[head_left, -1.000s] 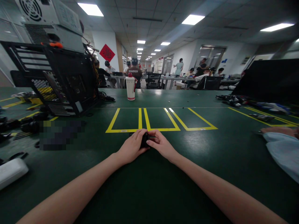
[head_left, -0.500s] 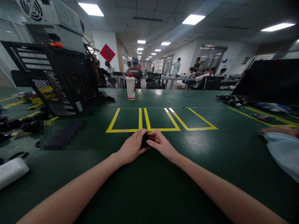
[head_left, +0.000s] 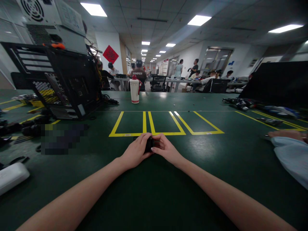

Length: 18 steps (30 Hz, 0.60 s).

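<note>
A small black object (head_left: 149, 145) sits between my two hands, low over the green table (head_left: 154, 192). Its kind cannot be made out, since fingers cover most of it. My left hand (head_left: 137, 149) is closed around its left side, thumb below and fingers over the top. From the right, my right hand (head_left: 166, 148) pinches at its right edge with thumb and curled fingers. Just beyond the hands, yellow tape (head_left: 166, 133) marks several outlined boxes on the tabletop.
An open black computer case (head_left: 72, 86) with a power supply (head_left: 55, 22) on top stands at left. A white tumbler (head_left: 134, 91) is at the back. Cables and a white case (head_left: 13, 176) lie left. A co-worker's sleeve (head_left: 292, 157) and a dark monitor (head_left: 279, 83) are right.
My hands and the black object stay almost still, with only a slight shift of the right fingers. In the background, standing people have moved a little.
</note>
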Each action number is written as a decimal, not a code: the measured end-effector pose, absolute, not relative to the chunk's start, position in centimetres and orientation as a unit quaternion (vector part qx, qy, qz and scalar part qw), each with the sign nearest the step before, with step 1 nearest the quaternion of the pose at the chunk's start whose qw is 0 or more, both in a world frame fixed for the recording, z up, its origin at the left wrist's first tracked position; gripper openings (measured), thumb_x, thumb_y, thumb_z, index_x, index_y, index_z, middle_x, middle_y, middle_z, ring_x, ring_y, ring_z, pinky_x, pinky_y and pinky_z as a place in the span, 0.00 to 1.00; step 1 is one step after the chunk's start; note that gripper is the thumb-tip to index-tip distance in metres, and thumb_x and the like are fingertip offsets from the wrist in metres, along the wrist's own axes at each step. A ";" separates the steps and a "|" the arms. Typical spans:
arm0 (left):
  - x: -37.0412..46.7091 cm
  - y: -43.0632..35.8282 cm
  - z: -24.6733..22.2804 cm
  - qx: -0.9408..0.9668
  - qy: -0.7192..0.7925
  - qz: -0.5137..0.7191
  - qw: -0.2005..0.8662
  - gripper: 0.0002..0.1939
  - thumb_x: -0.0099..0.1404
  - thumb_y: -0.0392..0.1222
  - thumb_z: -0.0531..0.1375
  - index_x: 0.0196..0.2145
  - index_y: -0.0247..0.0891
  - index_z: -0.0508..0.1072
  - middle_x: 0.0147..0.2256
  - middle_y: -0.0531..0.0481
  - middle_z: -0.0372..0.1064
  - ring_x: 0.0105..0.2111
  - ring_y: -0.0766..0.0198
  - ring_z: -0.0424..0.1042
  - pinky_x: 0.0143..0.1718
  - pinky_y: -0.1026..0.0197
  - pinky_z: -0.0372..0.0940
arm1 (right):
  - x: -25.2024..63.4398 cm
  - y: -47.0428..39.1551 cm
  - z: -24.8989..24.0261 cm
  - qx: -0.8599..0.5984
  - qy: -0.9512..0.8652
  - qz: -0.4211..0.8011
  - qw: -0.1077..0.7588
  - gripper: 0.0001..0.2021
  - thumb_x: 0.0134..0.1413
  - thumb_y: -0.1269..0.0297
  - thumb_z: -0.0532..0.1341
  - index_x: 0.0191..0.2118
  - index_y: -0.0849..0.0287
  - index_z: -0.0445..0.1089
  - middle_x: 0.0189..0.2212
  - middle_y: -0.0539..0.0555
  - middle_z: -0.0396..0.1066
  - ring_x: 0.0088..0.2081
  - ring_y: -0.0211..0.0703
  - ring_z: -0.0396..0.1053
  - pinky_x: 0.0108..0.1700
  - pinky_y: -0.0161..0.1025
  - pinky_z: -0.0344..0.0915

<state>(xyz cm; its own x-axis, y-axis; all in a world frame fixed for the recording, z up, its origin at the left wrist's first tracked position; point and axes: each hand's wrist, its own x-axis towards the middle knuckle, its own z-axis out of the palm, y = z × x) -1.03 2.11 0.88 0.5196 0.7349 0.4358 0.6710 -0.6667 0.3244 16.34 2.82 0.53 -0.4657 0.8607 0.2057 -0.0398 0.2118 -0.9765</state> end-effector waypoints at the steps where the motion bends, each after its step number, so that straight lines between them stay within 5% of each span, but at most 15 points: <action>1: -1.0 2.1 0.9 0.870 0.405 0.276 0.058 0.32 0.56 0.39 0.58 0.53 0.42 0.45 0.52 0.44 0.52 0.49 0.54 0.60 0.48 0.48 0.59 | 16.3 2.8 0.6 -0.313 -0.661 0.541 0.416 0.13 0.46 0.67 0.60 0.40 0.54 0.60 0.42 0.51 0.62 0.45 0.42 0.63 0.48 0.45 0.62; 18: -1.0 2.3 0.6 0.869 0.404 0.282 0.055 0.32 0.56 0.41 0.58 0.53 0.43 0.45 0.52 0.44 0.52 0.50 0.52 0.59 0.48 0.45 0.59 | 16.3 2.8 0.6 -0.309 -0.663 0.541 0.415 0.12 0.47 0.68 0.59 0.40 0.55 0.60 0.41 0.51 0.62 0.46 0.43 0.63 0.47 0.45 0.63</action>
